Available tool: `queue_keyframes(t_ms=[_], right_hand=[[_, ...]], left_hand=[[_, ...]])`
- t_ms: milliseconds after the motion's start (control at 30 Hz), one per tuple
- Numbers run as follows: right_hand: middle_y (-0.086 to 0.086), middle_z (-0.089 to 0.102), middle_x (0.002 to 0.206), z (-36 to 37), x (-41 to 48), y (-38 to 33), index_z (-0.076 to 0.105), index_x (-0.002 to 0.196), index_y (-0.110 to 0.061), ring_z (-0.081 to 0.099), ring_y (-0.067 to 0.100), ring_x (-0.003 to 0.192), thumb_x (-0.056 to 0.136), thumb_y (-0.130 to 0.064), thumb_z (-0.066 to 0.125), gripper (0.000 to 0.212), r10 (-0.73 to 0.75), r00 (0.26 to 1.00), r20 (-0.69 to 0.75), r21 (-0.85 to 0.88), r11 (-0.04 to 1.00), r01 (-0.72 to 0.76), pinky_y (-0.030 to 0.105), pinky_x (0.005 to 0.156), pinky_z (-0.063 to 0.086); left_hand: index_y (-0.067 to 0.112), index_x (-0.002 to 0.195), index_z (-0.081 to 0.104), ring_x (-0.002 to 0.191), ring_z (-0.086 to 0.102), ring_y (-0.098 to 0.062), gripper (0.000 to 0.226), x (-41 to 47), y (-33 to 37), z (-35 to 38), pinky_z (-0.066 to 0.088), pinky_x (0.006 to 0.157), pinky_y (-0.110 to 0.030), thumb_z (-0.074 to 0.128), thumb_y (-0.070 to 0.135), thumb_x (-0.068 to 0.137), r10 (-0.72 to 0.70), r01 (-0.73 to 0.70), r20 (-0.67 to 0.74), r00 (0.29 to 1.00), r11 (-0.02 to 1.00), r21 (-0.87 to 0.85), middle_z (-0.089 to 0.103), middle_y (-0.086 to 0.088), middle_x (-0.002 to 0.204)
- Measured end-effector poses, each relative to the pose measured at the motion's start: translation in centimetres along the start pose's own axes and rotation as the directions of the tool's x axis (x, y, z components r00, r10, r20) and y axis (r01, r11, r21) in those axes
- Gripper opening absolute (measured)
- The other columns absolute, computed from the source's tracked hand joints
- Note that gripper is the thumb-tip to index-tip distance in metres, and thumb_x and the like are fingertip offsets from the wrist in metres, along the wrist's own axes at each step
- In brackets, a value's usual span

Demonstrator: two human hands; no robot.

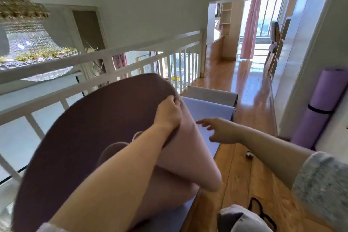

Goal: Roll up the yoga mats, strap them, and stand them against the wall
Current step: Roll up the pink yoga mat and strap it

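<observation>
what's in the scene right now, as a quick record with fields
left grip: holds edge of pink mat, lifted
right grip: open, extended over lavender mat
lavender mat: flat on floor
purple mat: rolled, strapped, upright against wall
black strap: loose on floor

The lifted mat (90, 128) is dusky mauve on one face, with thin pale curved lines, and pale pink on the other. A lavender mat (207, 108) lies on the honey-orange wooden floor (243, 175), a grey mat (209, 92) beyond it. The rolled mat (320, 96) is purple with a black strap (318, 110). The railing (113, 52) is white, the sleeve (323, 184) speckled grey.
</observation>
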State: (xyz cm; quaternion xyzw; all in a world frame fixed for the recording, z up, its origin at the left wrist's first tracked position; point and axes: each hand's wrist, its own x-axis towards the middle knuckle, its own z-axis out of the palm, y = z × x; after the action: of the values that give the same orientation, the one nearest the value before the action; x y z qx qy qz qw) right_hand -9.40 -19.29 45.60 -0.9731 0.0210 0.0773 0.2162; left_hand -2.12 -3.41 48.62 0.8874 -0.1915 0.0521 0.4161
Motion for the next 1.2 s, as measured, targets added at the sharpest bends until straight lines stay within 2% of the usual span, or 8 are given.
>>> queue_keyframes(t_ms=[167,367,567,667,767,933,1067,1200], right_hand=[[-0.002,-0.001,0.162,4.7,-0.5,1.1,-0.024,0.147,-0.036,0.007,0.025,0.148,0.07,-0.042,0.082,0.131,0.073,0.967,0.244,-0.015,0.997,-0.071,0.045,0.118,0.014],[0.007,0.028,0.154,9.2,1.9,-2.1,-0.009,0.152,-0.029,0.032,0.028,0.138,0.077,-0.039,0.076,0.113,0.01,0.948,-0.318,0.263,0.961,0.079,0.043,0.112,0.032],[0.003,0.029,0.152,7.8,2.8,-5.2,-0.002,0.153,-0.021,0.032,0.026,0.135,0.054,-0.063,0.081,0.136,-0.119,0.851,-0.511,0.157,0.961,0.229,0.041,0.104,0.035],[-0.001,0.05,0.137,8.5,3.9,-6.1,0.026,0.148,-0.027,0.049,0.023,0.121,0.054,-0.065,0.075,0.113,-0.123,0.831,-0.543,0.238,0.926,0.293,0.038,0.097,0.043],[-0.004,0.067,0.093,8.5,4.8,-5.9,0.062,0.104,-0.023,0.063,0.022,0.085,0.062,-0.056,0.062,0.053,-0.073,0.777,-0.625,0.249,0.925,0.287,0.046,0.072,0.053],[0.006,0.064,0.084,6.6,4.5,-6.9,0.061,0.091,-0.011,0.06,0.029,0.075,0.081,-0.019,0.063,0.013,-0.214,0.738,-0.64,-0.056,0.971,0.232,0.034,0.061,0.043],[0.011,0.065,0.092,4.6,4.5,-7.2,0.062,0.098,-0.007,0.064,0.034,0.083,0.082,-0.009,0.063,0.016,-0.334,0.703,-0.628,-0.321,0.934,0.157,0.033,0.063,0.039],[0.012,0.065,0.086,2.1,4.1,-6.9,0.065,0.096,-0.006,0.065,0.035,0.081,0.076,-0.003,0.067,0.02,-0.388,0.724,-0.571,-0.496,0.865,0.073,0.037,0.058,0.048]], left_hand=[[-0.004,0.113,0.057,0.111,0.053,-0.034,0.035,1.1,0.3,-1.7,0.034,0.087,-0.03,0.036,0.022,0.104,-0.04,0.042,0.031,0.999,0.997,-0.064,0.06,-0.022,0.118],[0.0,0.125,0.054,0.113,0.054,-0.029,0.037,1.1,1.0,-4.2,0.032,0.083,-0.022,0.035,0.024,0.104,-0.022,0.014,-0.046,0.999,0.984,-0.176,0.059,-0.017,0.122],[0.003,0.126,0.054,0.089,0.053,-0.01,0.035,0.0,0.4,-6.4,0.037,0.076,-0.011,0.035,0.024,0.105,0.025,-0.019,0.021,0.999,0.968,-0.248,0.057,-0.005,0.106],[0.001,0.121,0.056,0.097,0.054,-0.016,0.033,-0.3,-0.7,-7.2,0.033,0.08,-0.016,0.037,0.023,0.104,0.021,-0.017,0.014,1.0,0.969,-0.246,0.06,-0.01,0.108],[0.001,0.115,0.059,0.096,0.057,-0.023,0.032,-0.3,-1.8,-7.8,0.034,0.08,-0.02,0.038,0.023,0.104,-0.001,-0.003,-0.019,1.0,0.975,-0.221,0.063,-0.015,0.108],[0.01,0.122,0.052,0.112,0.054,-0.026,0.037,-1.1,-3.0,-8.7,0.04,0.091,-0.029,0.047,0.037,0.098,0.146,-0.122,-0.358,0.922,0.989,0.088,0.055,-0.012,0.121],[0.026,0.147,0.024,0.138,0.031,-0.028,0.094,-1.2,-4.2,-9.8,0.029,0.111,-0.052,0.053,0.075,0.073,0.209,-0.196,-0.021,0.978,0.945,0.263,0.029,-0.008,0.15],[0.036,0.142,0.033,0.141,0.019,-0.033,0.077,-1.3,-3.5,-10.3,0.021,0.111,-0.061,0.059,0.068,0.077,0.159,-0.227,0.181,0.971,0.85,0.475,0.023,-0.009,0.149]])
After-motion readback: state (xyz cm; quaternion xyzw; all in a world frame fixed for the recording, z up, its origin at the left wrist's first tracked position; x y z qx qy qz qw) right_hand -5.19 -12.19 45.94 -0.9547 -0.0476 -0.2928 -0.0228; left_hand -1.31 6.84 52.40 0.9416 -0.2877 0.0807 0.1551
